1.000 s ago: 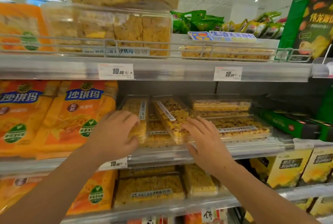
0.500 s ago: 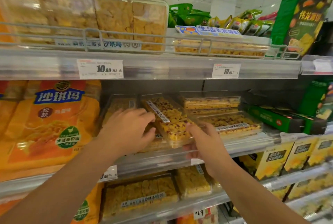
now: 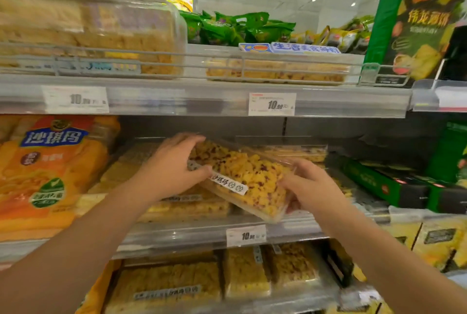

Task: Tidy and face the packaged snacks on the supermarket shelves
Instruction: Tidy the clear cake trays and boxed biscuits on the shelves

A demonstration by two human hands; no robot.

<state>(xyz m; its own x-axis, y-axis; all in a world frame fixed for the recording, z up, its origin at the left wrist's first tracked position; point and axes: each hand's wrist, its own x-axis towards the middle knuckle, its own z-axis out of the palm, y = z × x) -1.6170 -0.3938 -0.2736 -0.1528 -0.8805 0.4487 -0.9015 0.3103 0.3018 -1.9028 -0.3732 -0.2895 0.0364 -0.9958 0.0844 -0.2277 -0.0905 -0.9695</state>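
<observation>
Clear snack tray, tilted, between both hands

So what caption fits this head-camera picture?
Both hands, left and right, hold a tilted clear snack box at the middle shelf.

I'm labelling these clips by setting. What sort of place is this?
Most likely a supermarket snack aisle: tiered metal shelves with white price tags on their edges, stocked with clear plastic trays of yellow puffed snack and orange snack bags.
</observation>
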